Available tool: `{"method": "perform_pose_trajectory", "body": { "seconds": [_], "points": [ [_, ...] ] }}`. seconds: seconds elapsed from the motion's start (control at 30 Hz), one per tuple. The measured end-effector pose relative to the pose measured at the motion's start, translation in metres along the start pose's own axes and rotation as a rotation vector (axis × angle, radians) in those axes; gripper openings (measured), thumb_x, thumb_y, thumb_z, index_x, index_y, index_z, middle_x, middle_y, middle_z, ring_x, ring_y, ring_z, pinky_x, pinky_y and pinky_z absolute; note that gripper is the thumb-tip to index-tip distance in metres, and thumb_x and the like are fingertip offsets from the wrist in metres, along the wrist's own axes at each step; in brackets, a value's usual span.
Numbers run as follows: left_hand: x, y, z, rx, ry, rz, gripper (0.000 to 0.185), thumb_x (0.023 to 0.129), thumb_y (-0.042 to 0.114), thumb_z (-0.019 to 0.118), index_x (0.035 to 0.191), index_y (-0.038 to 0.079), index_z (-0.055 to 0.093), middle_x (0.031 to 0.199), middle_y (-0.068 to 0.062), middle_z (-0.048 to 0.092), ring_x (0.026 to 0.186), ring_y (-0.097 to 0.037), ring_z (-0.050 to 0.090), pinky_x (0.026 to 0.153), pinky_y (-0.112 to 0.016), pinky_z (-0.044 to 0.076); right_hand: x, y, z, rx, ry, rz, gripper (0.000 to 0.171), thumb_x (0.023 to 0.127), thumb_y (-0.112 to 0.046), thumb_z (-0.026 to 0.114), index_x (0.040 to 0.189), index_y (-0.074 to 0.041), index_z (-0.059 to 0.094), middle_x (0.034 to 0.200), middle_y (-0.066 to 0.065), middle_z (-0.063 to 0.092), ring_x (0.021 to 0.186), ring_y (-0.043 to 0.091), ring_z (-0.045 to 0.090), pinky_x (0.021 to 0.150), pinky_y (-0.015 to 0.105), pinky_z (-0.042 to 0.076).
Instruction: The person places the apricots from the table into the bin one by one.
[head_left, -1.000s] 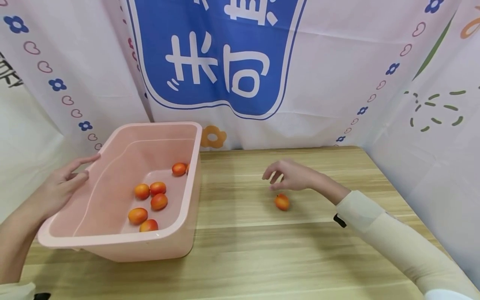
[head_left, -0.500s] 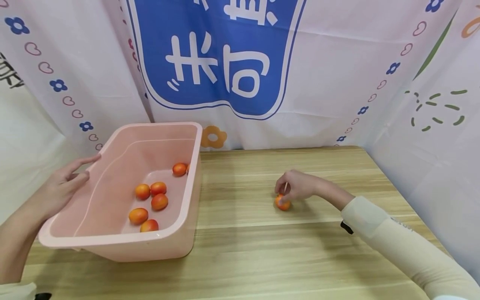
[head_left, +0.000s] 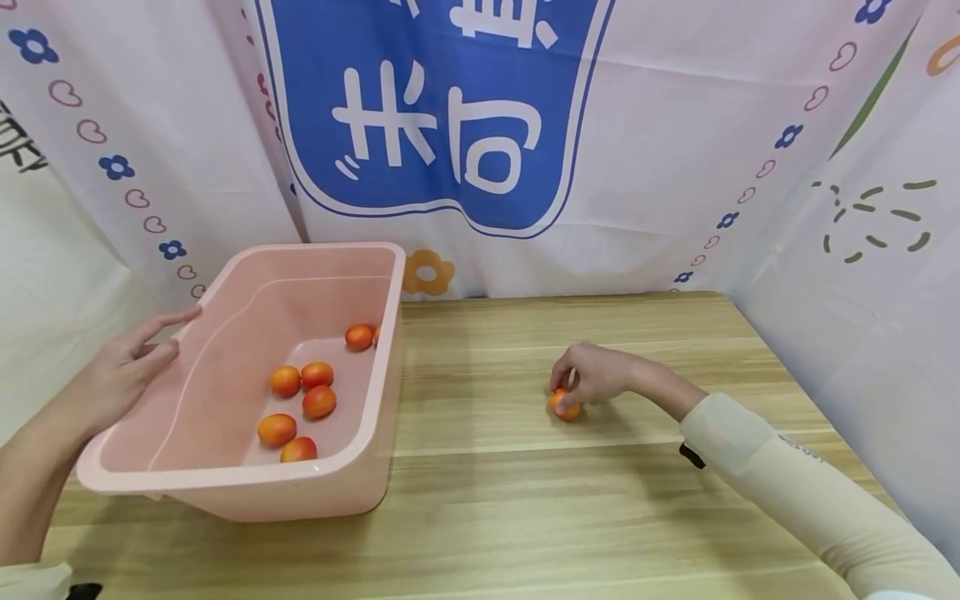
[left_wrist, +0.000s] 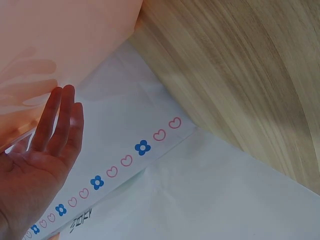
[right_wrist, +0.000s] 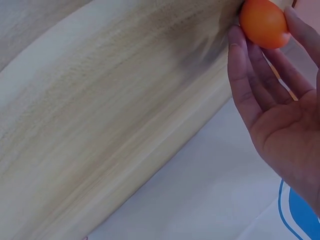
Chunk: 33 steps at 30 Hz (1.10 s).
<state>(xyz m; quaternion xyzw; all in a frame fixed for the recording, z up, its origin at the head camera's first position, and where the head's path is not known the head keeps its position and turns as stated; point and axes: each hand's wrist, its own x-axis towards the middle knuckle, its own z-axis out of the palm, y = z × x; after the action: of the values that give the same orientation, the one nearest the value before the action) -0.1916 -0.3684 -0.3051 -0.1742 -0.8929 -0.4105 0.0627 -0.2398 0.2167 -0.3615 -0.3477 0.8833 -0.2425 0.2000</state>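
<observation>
A small orange fruit (head_left: 564, 406) lies on the wooden table (head_left: 525, 508), right of centre. My right hand (head_left: 570, 388) is down on it, fingertips pinching it from both sides; the right wrist view shows the fruit (right_wrist: 263, 22) between the fingers (right_wrist: 241, 65). A pink plastic tub (head_left: 225, 482) stands at the left with several orange fruits (head_left: 318, 402) inside. My left hand (head_left: 161, 337) is flat, fingers straight, at the tub's outer left wall near the rim. In the left wrist view the fingers (left_wrist: 62, 107) lie close to the tub wall (left_wrist: 60, 30).
A printed cloth backdrop (head_left: 660, 167) with a blue sign hangs right behind the table and wraps round both sides. The table's right edge (head_left: 810, 392) meets the cloth. Bare wood lies between tub and fruit.
My right hand came down from above the lone fruit and closed its fingertips on it. The left hand, the tub and its fruits stayed where they were.
</observation>
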Motion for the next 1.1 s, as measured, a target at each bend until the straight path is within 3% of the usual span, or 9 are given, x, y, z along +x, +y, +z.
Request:
{"method": "perform_pose_trajectory", "body": {
  "seconds": [0.23, 0.57, 1.1],
  "points": [
    [0.000, 0.001, 0.000, 0.002, -0.007, -0.014, 0.061, 0.108, 0.004, 0.047, 0.143, 0.054, 0.050, 0.113, 0.043, 0.048, 0.089, 0.017, 0.055, 0.068, -0.008, 0.045, 0.004, -0.009, -0.008, 0.021, -0.002, 0.001, 0.024, 0.086, -0.014, 0.085, 0.103, 0.000, 0.076, 0.096, 0.002, 0.075, 0.086, 0.014, 0.071, 0.077, 0.026, 0.057],
    [0.000, 0.001, 0.000, -0.009, -0.007, -0.004, 0.062, 0.108, 0.003, 0.046, 0.142, 0.055, 0.051, 0.113, 0.043, 0.049, 0.089, 0.017, 0.056, 0.068, -0.008, 0.045, 0.012, -0.019, -0.013, 0.053, 0.060, -0.085, 0.028, 0.086, -0.012, 0.085, 0.109, 0.001, 0.076, 0.102, 0.004, 0.075, 0.091, 0.018, 0.073, 0.083, 0.033, 0.058],
    [-0.001, 0.003, 0.001, -0.017, -0.012, -0.003, 0.062, 0.108, 0.003, 0.045, 0.142, 0.055, 0.050, 0.114, 0.043, 0.049, 0.090, 0.017, 0.056, 0.069, -0.008, 0.045, 0.026, -0.040, -0.031, 0.099, 0.184, -0.197, 0.033, 0.086, -0.007, 0.084, 0.117, 0.003, 0.075, 0.107, 0.010, 0.075, 0.096, 0.022, 0.073, 0.081, 0.038, 0.060]
  ]
}}
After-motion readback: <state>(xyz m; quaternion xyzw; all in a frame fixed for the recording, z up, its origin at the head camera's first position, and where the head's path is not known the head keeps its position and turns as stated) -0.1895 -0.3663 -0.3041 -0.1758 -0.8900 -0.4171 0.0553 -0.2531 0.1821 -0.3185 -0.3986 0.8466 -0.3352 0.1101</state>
